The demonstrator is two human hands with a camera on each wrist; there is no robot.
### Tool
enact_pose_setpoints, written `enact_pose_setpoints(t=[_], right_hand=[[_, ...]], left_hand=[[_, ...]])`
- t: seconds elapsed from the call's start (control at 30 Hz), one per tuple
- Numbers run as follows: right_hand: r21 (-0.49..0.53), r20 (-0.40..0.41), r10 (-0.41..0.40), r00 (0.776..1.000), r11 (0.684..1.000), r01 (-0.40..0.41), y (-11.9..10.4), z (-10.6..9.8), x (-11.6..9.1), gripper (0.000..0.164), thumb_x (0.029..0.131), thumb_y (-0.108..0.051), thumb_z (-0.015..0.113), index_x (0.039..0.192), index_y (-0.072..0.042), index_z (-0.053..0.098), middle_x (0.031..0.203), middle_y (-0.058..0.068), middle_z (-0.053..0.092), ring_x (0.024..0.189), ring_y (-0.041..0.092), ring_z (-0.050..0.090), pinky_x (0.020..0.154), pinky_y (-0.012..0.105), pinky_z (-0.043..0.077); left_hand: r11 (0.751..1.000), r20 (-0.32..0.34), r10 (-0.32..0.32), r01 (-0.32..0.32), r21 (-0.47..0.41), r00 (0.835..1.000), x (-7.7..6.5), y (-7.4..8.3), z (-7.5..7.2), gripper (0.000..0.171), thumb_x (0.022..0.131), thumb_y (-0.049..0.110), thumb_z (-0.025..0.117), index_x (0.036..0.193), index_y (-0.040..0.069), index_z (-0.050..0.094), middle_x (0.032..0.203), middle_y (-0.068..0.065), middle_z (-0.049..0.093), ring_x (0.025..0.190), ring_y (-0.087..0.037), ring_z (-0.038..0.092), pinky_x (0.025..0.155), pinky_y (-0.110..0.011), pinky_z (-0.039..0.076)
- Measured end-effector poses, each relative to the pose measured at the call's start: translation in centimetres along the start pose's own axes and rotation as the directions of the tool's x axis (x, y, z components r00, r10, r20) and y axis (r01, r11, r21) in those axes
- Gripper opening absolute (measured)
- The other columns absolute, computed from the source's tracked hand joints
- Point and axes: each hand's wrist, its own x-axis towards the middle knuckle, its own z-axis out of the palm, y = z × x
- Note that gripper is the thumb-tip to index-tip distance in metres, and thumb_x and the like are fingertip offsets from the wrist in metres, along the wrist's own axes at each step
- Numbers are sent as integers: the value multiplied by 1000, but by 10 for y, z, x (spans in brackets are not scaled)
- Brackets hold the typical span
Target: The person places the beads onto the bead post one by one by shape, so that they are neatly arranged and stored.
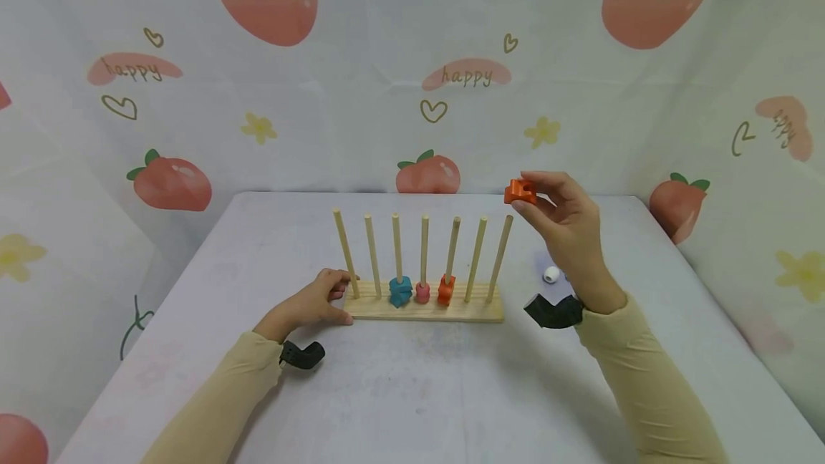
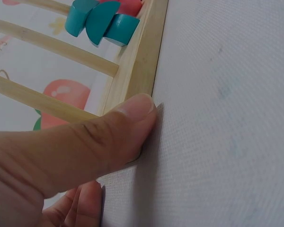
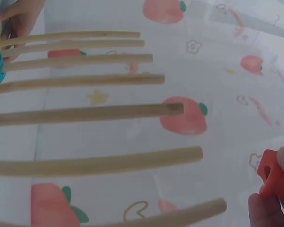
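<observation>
A wooden peg board (image 1: 374,311) with a row of several upright pegs stands on the table. My left hand (image 1: 312,301) grips its left end, the thumb (image 2: 128,113) against the front edge and the fingers behind. Teal beads (image 1: 400,293), a small pink bead (image 1: 422,293) and an orange bead (image 1: 446,291) sit low on three neighbouring pegs around the middle. Raised beyond the right end of the board, my right hand (image 1: 573,235) pinches an orange bead (image 1: 519,192) between thumb and fingers. A hole shows in this bead (image 3: 273,176) in the right wrist view, off to the side of the peg tips.
On the table right of the board, a small white bead (image 1: 551,275) lies below the right hand, with a purplish piece (image 1: 567,276) partly hidden by the wrist. A printed cloth (image 1: 361,127) hangs behind the table. Each wrist wears a black strap mount (image 1: 554,311).
</observation>
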Motion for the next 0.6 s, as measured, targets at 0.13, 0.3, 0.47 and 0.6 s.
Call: enact_pose_setpoints(t=[0.13, 0.3, 0.47, 0.6], right_hand=[[47, 16, -26, 1000, 999, 25, -1, 7, 3, 41, 83, 3, 71, 115, 20, 53, 109, 1, 65, 98, 12, 65, 89, 24, 55], [68, 38, -45, 998, 997, 42, -2, 15, 7, 46, 83, -5, 73, 115, 20, 53, 109, -1, 66, 98, 12, 65, 91, 23, 54], [69, 76, -44, 996, 997, 39, 0, 22, 9, 50, 83, -11, 73, 116, 21, 52, 109, -3, 66, 98, 11, 64, 94, 24, 53], [26, 108, -35, 994, 999, 33, 2, 27, 10, 44, 84, -4, 71, 117, 19, 53, 109, -4, 65, 98, 11, 64, 93, 24, 53]], left_hand=[[1000, 1, 2, -2, -6, 1000, 0, 0, 0, 82, 73, 12, 85, 139, -3, 40, 131, -21, 32, 126, -35, 38, 112, -48, 36], [1000, 2, 8, -8, -12, 1000, 1, -1, 0, 81, 73, 12, 85, 139, -3, 40, 130, -21, 32, 127, -35, 38, 113, -49, 35], [1000, -3, -2, 2, -17, 1000, 0, -1, 0, 82, 73, 13, 85, 139, -3, 39, 131, -20, 32, 128, -35, 37, 113, -49, 35], [1000, -5, 6, -6, -29, 1000, 0, -1, 0, 81, 72, 11, 85, 139, -2, 41, 129, -20, 32, 127, -35, 38, 113, -49, 35]])
